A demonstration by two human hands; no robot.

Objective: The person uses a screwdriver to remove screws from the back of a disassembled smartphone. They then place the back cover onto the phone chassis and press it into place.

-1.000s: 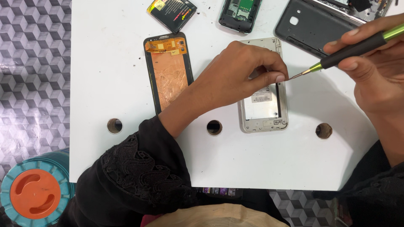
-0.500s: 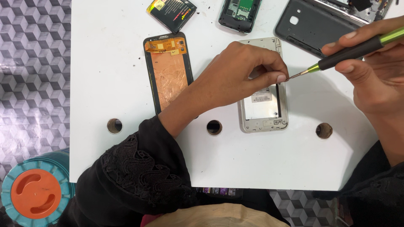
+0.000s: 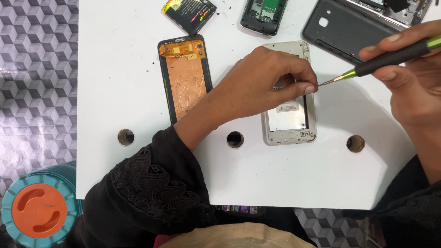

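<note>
Right hand (image 3: 415, 87) grips one green-tipped screwdriver (image 3: 386, 59), closed round its black handle; the grip has shifted slightly since the earlier frame. Left hand (image 3: 264, 82) stays pinched, fingertips meeting the tip over one silver phone frame (image 3: 289, 124) at centre. Left: one copper-backed screen (image 3: 186, 82). Far: one battery (image 3: 189, 14), one dark back cover (image 3: 342, 30). Near: three table holes.

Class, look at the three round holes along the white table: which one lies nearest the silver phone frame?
The middle hole, just left of the silver phone frame. The right hole sits farther off, and the left hole is farthest.
</note>
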